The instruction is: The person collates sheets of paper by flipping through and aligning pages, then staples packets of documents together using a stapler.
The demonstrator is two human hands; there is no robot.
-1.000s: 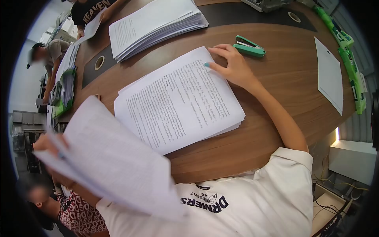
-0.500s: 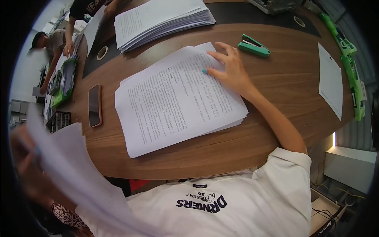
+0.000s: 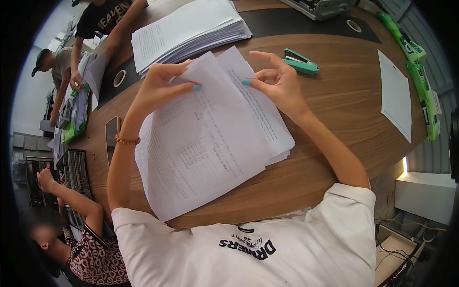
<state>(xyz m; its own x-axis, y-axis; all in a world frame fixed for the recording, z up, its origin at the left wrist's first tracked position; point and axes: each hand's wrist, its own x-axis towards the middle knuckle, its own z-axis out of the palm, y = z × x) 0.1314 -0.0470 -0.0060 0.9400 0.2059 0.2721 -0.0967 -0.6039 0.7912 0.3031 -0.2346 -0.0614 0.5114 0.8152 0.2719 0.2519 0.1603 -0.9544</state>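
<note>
My left hand pinches a printed sheet by its far edge, thumb on top and fingers behind. This sheet lies slanted over a stack of printed sheets, hiding most of it. At the stack's far right edge is my right hand, its thumb on the paper, index finger stretched out and other fingers curled at the edge. A green stapler lies on the table just beyond my right hand.
A thick paper stack stands beyond my hands. A phone lies left, partly behind my left arm. A single sheet and green packages are at right. Other people work at left, near a black wire basket and tape rolls.
My left hand has come from the lower left to the stack, bringing the sheet over it. My right hand stays at the stack's edge. Another person now shows at lower left.
</note>
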